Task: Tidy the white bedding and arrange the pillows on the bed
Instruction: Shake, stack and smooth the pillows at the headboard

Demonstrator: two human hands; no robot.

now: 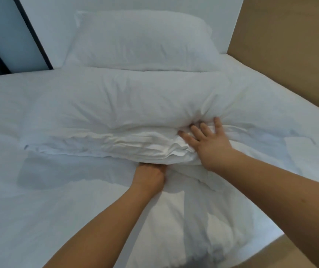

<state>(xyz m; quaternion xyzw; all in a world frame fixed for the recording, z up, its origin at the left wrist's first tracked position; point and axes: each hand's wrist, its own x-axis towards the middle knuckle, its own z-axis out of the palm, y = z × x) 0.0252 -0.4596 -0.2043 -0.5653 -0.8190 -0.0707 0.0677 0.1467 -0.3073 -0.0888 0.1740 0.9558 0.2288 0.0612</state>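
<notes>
White bed [10,190] under me, sheet creased. Near pillow [116,105] lies across the middle, its open end bunched toward me. Far pillow [141,41] sits behind it against the wall, the two touching. Rumpled bedding [193,219] lies nearest me.

left hand [151,174]: fingers hidden, grip unclear | right hand [210,146]: fingers spread, flat

right hand [210,149] flat on pillow [116,105], left hand [151,173] beneath

We see the near pillow [120,105] lying on the bed [10,190], the far pillow [141,41] touching it at twelve o'clock, a wooden panel [290,45] at two o'clock.
</notes>
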